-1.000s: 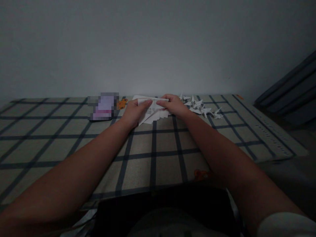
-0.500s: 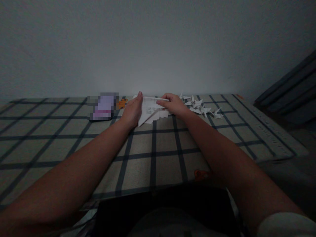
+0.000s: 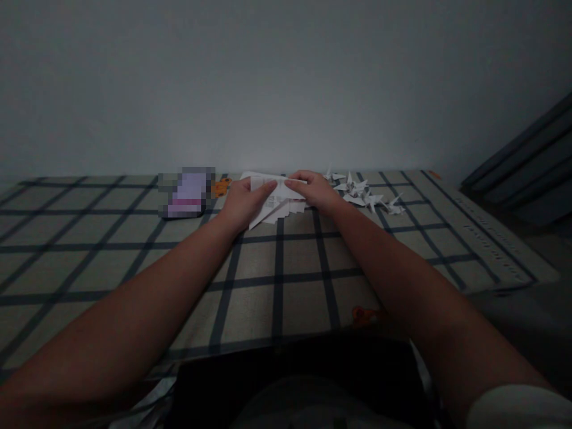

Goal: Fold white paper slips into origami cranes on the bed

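Note:
Both of my arms reach far forward over a checked cloth [image 3: 277, 280]. My left hand [image 3: 241, 201] and my right hand [image 3: 315, 190] pinch a folded white paper [image 3: 277, 201] between them, thumbs on top of it. The paper lies low over a small stack of white sheets [image 3: 297, 207] near the wall. The light is dim, so the folds are hard to read.
Several small folded white paper cranes [image 3: 364, 193] lie to the right of my right hand. A blurred pale purple object [image 3: 186, 193] sits to the left, with a small orange thing [image 3: 221, 187] beside it. A wall rises just behind; dark furniture [image 3: 522, 173] stands at the right.
My left hand lifted its fingers up behind the paper half a second ago, then came back down with its thumb on top. My right hand stayed in place.

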A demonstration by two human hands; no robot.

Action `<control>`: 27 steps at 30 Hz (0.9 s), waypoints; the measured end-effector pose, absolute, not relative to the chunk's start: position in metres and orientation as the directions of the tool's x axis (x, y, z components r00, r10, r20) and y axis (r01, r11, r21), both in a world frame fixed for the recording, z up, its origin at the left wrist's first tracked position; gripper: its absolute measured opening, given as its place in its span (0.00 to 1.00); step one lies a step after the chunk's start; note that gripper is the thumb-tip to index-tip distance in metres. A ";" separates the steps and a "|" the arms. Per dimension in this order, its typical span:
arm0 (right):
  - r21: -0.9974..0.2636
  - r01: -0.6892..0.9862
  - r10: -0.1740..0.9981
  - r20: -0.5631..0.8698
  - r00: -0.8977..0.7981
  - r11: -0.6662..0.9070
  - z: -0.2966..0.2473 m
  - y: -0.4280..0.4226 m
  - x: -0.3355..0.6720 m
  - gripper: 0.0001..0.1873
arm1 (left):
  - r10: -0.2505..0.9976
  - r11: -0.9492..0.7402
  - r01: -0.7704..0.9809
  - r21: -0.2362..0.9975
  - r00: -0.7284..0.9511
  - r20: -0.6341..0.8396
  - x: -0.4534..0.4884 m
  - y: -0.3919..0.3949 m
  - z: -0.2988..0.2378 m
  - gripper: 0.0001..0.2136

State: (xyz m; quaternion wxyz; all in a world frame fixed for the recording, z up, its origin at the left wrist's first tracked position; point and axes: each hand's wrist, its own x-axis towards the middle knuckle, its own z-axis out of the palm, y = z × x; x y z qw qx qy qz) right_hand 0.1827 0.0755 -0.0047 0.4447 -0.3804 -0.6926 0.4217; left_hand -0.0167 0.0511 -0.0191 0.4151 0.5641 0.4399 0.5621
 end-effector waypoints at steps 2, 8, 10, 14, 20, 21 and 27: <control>-0.901 0.187 0.895 0.324 -0.307 0.391 -0.005 0.077 0.184 0.15 | 0.963 -0.269 0.030 0.963 -0.021 0.270 -0.016 0.050 -0.018 0.22; -0.914 0.175 0.897 0.296 -0.329 0.366 0.000 0.073 0.182 0.09 | 0.945 -0.319 0.162 0.934 -0.015 0.326 -0.016 0.046 -0.016 0.20; -0.893 0.206 0.883 0.317 -0.346 0.401 0.002 0.070 0.182 0.11 | 0.939 -0.334 0.212 0.918 -0.003 0.343 -0.017 0.045 -0.016 0.19; -0.845 0.272 0.871 0.368 -0.326 0.459 0.004 0.070 0.181 0.11 | 0.929 -0.367 0.205 0.907 0.024 0.370 -0.018 0.050 -0.022 0.20; -0.903 0.200 0.917 0.340 -0.207 0.380 -0.003 0.081 0.181 0.08 | 0.920 -0.383 0.117 0.917 -0.042 0.389 -0.018 0.058 -0.024 0.19; -0.918 0.164 0.926 0.332 -0.183 0.361 -0.004 0.083 0.182 0.08 | 0.920 -0.380 0.090 0.921 -0.065 0.386 -0.018 0.059 -0.023 0.18; -0.946 0.049 0.942 0.314 -0.120 0.321 -0.008 0.092 0.185 0.05 | 0.919 -0.357 0.015 0.934 -0.171 0.354 -0.015 0.060 -0.021 0.17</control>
